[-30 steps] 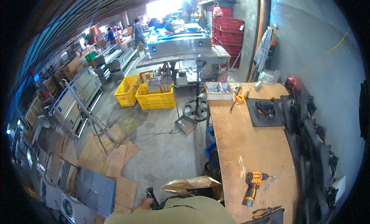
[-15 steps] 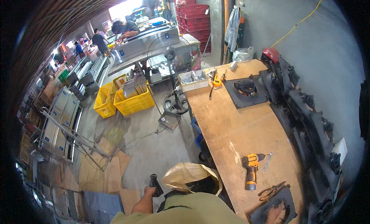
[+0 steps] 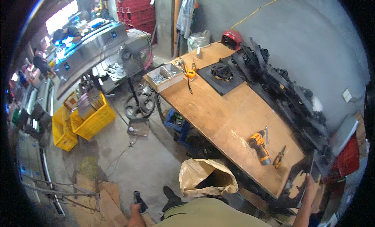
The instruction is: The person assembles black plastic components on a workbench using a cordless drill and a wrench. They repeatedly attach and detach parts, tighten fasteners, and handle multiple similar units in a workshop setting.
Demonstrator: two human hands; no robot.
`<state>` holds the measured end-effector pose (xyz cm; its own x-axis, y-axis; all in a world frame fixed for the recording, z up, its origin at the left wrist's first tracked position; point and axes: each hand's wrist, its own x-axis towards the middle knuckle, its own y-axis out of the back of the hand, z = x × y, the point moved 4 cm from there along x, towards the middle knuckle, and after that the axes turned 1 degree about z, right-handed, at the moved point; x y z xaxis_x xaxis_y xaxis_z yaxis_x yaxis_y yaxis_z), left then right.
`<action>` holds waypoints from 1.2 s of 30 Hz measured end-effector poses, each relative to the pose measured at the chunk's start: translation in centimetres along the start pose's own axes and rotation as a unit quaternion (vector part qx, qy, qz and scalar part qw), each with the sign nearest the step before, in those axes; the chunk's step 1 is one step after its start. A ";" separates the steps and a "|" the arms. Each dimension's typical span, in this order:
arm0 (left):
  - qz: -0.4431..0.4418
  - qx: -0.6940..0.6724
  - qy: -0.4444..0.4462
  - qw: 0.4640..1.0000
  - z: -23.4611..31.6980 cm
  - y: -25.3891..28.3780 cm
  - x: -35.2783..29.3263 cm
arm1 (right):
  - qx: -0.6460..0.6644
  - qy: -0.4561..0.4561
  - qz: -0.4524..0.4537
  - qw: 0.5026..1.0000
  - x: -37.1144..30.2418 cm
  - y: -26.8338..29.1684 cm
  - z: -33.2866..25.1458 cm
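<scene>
At the lower left, my left hand (image 3: pixel 135 208) is closed round a short black tubular piece (image 3: pixel 139 200). My right hand (image 3: pixel 311 184) is off the table's near right corner, with a thin dark plate against its fingers, seen nearly edge-on; its grip is partly hidden. On the wooden table (image 3: pixel 218 117) lie an orange-and-black cordless drill (image 3: pixel 259 147), a wrench (image 3: pixel 267 135) and orange-handled pliers (image 3: pixel 279 157). An open beige sack (image 3: pixel 187 180) stands in front of me, its inside dark.
Black panels with fittings (image 3: pixel 273 82) line the table's wall side. A black plate with a coiled part (image 3: pixel 222 75), a hardware box (image 3: pixel 164 79) and a red helmet (image 3: pixel 231 39) sit at the far end. Yellow crates (image 3: pixel 93 121) and a fan (image 3: pixel 131 61) stand left; red crates (image 3: pixel 345 158) stand right.
My view has turned right. My right hand has left the tabletop, and the black plate under it is gone from there. My left hand still holds the black tubular piece.
</scene>
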<state>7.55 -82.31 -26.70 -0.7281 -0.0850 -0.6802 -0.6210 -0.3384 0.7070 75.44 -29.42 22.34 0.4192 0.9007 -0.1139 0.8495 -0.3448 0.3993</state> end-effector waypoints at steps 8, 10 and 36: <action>-0.023 -0.015 0.006 1.000 -4.5 7.5 6.3 | -0.043 0.020 -0.189 0.981 -13.5 -15.0 -8.2; -0.023 -0.020 -0.001 1.000 -5.2 8.2 6.8 | -0.082 0.074 -0.268 0.957 -14.8 -20.3 -8.6; -0.036 -0.145 0.220 0.964 -13.5 0.5 -2.6 | -0.350 0.302 -0.505 0.729 -10.6 -42.9 -19.4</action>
<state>13.05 -94.88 -27.19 -0.4533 -0.4199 -0.7862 -0.5111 -0.6002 0.6152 28.29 -19.08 24.04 -0.7035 0.6267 -0.3352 0.1665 0.6039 0.7795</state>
